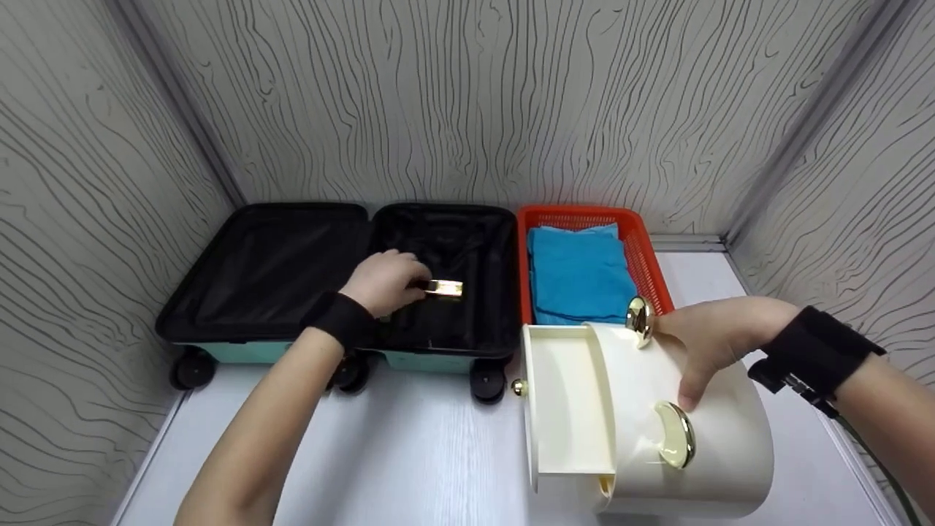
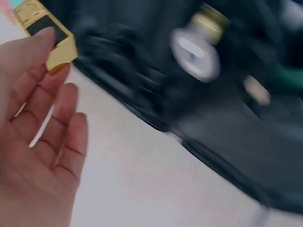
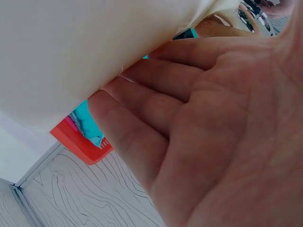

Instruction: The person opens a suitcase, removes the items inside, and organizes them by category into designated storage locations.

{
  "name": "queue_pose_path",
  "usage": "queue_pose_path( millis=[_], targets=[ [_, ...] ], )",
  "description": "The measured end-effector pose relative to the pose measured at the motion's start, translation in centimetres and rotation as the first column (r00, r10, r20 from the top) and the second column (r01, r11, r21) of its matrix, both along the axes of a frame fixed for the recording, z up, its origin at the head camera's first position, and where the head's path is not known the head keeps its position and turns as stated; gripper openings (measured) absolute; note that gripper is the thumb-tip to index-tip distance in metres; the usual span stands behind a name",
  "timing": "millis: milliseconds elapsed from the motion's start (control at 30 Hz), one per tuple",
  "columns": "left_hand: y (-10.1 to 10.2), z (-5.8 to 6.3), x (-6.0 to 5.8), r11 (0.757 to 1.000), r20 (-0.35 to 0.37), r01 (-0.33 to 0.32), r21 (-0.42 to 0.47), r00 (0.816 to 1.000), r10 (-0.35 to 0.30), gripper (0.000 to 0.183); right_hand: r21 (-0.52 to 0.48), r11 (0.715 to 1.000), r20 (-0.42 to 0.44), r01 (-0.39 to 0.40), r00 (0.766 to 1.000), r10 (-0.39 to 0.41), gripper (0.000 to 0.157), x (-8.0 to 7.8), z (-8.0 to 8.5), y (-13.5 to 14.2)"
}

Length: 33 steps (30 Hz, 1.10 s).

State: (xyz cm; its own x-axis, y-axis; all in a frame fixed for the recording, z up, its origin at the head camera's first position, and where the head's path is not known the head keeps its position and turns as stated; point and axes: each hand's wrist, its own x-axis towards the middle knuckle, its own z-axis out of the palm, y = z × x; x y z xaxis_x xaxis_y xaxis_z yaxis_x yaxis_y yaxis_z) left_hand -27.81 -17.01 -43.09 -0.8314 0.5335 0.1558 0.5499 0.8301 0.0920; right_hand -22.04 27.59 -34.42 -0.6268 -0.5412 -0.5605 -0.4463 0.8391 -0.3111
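Observation:
My left hand (image 1: 387, 283) pinches a gold watch (image 2: 65, 51) with a dark rectangular face between thumb and fingers. It is over the right half of an open black-lined suitcase (image 1: 486, 310). Blurred in the left wrist view, a round white-faced item with a gold part (image 2: 195, 54) lies in the dark lining. My right hand (image 1: 719, 336) rests on a cream rounded cabinet (image 1: 719, 453), its fingers extended along the surface and its thumb near a gold-trimmed crescent foot (image 1: 678, 435). The cabinet's drawer (image 1: 570, 409) is pulled out to the left; its visible tray holds nothing.
A red basket (image 1: 646, 256) with folded blue cloths (image 1: 581, 274) stands behind the cabinet, right of the suitcase. The suitcase's left half (image 1: 270, 274) lies flat. Its black wheels (image 1: 487, 381) point toward me. Patterned wall panels (image 1: 467, 102) enclose the white table (image 1: 409, 453).

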Motion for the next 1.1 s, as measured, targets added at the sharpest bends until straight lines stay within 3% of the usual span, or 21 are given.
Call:
queue_pose_path(
  millis=[67, 133, 300, 433, 600, 700, 800, 1100],
  targets=[
    [1.9, 1.0, 0.6, 0.993, -0.039, 0.105, 0.062, 0.994, -0.102, 0.022, 0.002, 1.0, -0.007, -0.006, 1.0, 0.006, 0.072, 0.0, 0.0, 0.0],
    [4.0, 2.0, 1.4, 0.974, -0.097, 0.208, 0.09, 0.975, -0.199, 0.024, 0.004, 1.0, -0.01, -0.001, 1.0, 0.001, 0.072, 0.0, 0.0, 0.0],
    [8.6, 4.2, 3.3, 0.902, -0.217, 0.426, 0.069, 0.889, -0.403, 0.023, 0.017, 1.0, -0.021, 0.014, 1.0, -0.014, 0.074, 0.1, 0.0, -0.1],
    [11.2, 5.5, 4.8, 0.852, -0.239, 0.524, 0.012, 0.829, -0.506, 0.023, 0.017, 1.0, -0.016, 0.02, 1.0, -0.019, 0.074, 0.1, 0.0, -0.1],
    [14.2, 6.1, 6.3, 0.806, -0.2, 0.578, -0.123, 0.781, -0.591, 0.016, 0.007, 1.0, -0.008, 0.026, 1.0, -0.026, 0.073, 0.2, 0.0, 0.0],
    [15.9, 5.8, 6.9, 0.786, -0.142, 0.577, -0.222, 0.779, -0.611, 0.008, 0.003, 1.0, -0.008, 0.03, 1.0, -0.029, 0.074, 0.2, 0.0, 0.1],
    [17.1, 5.3, 7.3, 0.779, -0.077, 0.558, -0.287, 0.797, -0.599, 0.01, 0.005, 1.0, -0.019, 0.026, 0.999, -0.025, 0.074, 0.2, -0.1, 0.1],
    [19.0, 4.4, 7.5, 0.795, -0.009, 0.512, -0.325, 0.839, -0.544, 0.03, 0.006, 1.0, -0.027, 0.025, 0.999, -0.025, 0.072, 0.3, 0.0, 0.1]
  ],
)
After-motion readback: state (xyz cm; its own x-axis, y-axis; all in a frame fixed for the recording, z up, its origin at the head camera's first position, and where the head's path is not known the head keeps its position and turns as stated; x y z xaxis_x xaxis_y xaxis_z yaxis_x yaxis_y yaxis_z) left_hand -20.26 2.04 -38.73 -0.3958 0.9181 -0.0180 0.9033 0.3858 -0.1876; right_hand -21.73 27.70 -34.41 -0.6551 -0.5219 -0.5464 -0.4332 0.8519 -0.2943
